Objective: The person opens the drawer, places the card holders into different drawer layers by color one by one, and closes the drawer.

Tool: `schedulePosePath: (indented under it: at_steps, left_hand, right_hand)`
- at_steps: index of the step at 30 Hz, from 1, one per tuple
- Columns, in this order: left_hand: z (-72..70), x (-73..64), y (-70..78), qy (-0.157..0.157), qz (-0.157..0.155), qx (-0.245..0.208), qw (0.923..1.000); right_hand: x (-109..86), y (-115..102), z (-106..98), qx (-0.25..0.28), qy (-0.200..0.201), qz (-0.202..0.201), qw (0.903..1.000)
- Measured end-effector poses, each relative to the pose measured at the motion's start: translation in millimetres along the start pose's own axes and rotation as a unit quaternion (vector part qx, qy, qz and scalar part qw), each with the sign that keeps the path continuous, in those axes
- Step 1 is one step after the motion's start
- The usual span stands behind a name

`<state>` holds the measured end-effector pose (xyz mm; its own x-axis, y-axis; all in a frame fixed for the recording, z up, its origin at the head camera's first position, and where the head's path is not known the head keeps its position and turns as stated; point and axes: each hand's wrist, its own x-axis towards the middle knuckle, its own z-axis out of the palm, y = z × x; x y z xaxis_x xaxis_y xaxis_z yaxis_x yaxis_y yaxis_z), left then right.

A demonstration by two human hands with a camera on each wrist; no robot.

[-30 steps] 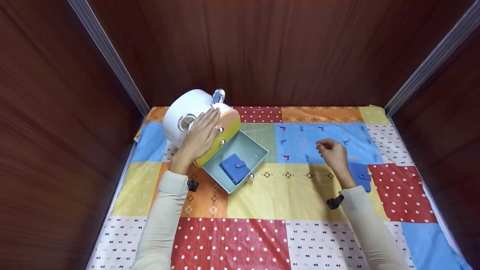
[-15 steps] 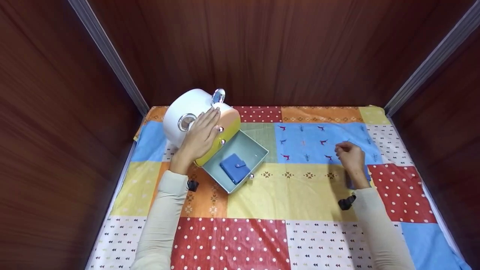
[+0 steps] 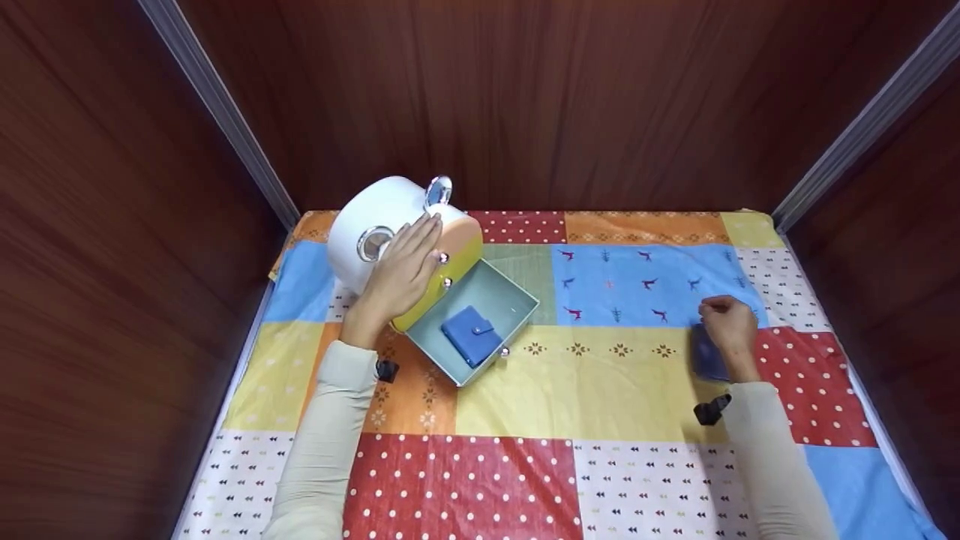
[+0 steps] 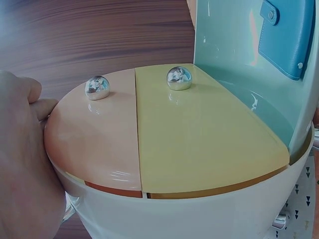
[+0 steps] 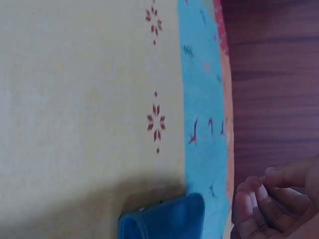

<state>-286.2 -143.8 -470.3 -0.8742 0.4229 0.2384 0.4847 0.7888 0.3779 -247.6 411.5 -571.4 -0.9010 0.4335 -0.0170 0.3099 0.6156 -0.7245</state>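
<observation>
My left hand [image 3: 401, 274] rests on a white rounded cabinet [image 3: 373, 202], its fingers lying straight along the top edge. The cabinet's lowest drawer [image 3: 487, 281], pale green inside, is pulled out, and a blue snap wallet [image 3: 471, 336] lies in it; the left wrist view shows part of this wallet [image 4: 286, 37]. At the right, my right hand [image 3: 731, 326] hovers with loosely curled fingers and holds nothing. Below it, a second blue wallet [image 3: 706, 356] lies on the cloth, partly hidden by the hand; its end [image 5: 172, 219] shows in the right wrist view.
A patchwork tablecloth [image 3: 517, 480] covers the table. Brown wood-grain panels [image 3: 600, 97] stand behind and at both sides. On the cabinet front, the peach drawer [image 4: 94, 134] and the yellow drawer [image 4: 199, 139] sit pushed in, each with a silver knob. A silver oval piece [image 3: 438, 191] stands up from its top.
My right hand has moved to the right, from beside the second wallet to over it. The left hand, the cabinet and the wallet in the drawer have stayed in place.
</observation>
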Motion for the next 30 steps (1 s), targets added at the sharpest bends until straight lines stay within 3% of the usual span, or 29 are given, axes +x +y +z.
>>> schedulePosePath:
  at_steps: [17,30]
  left_hand:
    - [2.3,-0.7,-2.3,0.003,0.001,0.001,1.0000]
    - [2.4,-0.7,-2.7,0.007,0.001,-0.008,0.9999]
  right_hand:
    - [2.7,42,-17,-0.041,0.012,0.077,0.9961]
    - [-2.8,61,-20,-0.056,-0.033,0.111,0.9917]
